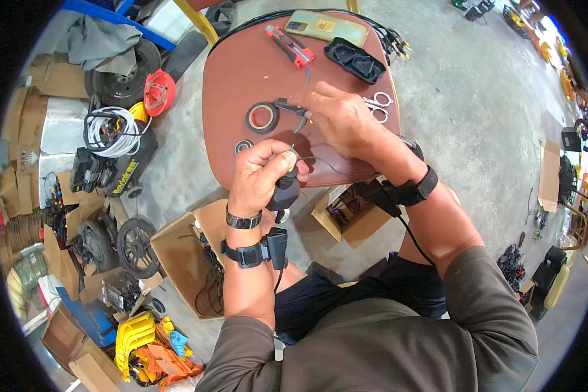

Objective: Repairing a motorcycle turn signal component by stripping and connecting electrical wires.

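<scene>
My left hand (258, 176) is closed around a black rounded part (285, 195) at the stool's near edge. A thin wire (293, 149) with a greenish tip sticks up between its thumb and forefinger. My right hand (336, 121) is bent over pliers (300, 123) with dark and green handles, its fingers closed on them; the hand hides much of the tool. Left of the pliers lies a roll of black tape (262, 118). A small ring-shaped metal part (243, 146) rests beside my left hand. A thin dark cable (330, 167) runs across the stool near my right wrist.
The brown stool top (235, 78) also carries a red utility knife (291, 46), a phone (326, 27), a black tray (354, 61) and white-handled scissors (379, 106). Cardboard boxes (183, 261) stand below. Wheels (137, 247) and a red helmet (159, 92) lie to the left.
</scene>
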`<act>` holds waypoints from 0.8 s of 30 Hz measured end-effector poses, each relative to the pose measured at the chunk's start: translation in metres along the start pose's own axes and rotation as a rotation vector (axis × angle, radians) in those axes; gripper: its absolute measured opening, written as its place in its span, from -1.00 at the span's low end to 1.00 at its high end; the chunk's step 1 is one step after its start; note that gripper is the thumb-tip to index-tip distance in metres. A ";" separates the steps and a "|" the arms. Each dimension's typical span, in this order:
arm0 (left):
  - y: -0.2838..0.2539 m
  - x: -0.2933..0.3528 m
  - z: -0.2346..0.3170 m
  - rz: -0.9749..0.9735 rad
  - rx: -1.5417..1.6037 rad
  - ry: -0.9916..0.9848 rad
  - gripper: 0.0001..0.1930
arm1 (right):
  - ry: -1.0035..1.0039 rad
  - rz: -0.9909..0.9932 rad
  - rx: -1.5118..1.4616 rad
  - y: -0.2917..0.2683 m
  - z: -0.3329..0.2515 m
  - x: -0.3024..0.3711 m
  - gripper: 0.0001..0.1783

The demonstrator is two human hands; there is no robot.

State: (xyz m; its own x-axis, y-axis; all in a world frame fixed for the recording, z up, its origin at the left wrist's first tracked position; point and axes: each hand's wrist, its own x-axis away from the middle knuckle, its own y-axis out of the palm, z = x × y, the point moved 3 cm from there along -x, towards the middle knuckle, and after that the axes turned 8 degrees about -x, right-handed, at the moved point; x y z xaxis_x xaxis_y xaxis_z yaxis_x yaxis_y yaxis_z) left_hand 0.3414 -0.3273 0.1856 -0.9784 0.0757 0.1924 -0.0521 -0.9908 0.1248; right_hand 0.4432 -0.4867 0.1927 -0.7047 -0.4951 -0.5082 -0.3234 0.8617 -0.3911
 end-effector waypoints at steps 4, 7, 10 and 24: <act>-0.003 0.000 0.004 -0.017 -0.057 -0.074 -0.87 | 0.190 -0.142 -0.118 -0.014 -0.008 -0.001 -0.77; -0.003 0.000 0.003 -0.044 -0.060 -0.076 -0.88 | 0.507 -0.354 -0.492 -0.010 -0.018 0.009 -0.76; 0.001 -0.002 0.001 -0.045 -0.052 -0.116 -0.89 | 0.494 -0.368 -0.610 -0.002 -0.023 0.017 -0.85; 0.011 -0.002 0.001 -0.004 -0.410 -0.106 -0.91 | 0.446 -0.261 -0.453 -0.004 -0.013 0.034 -0.89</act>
State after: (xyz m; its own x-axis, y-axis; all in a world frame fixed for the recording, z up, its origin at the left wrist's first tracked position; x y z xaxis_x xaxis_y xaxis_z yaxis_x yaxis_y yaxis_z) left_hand 0.3429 -0.3381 0.1877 -0.9531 0.0695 0.2944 -0.1519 -0.9516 -0.2673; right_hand 0.4124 -0.5054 0.1873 -0.7292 -0.6833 -0.0387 -0.6816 0.7301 -0.0484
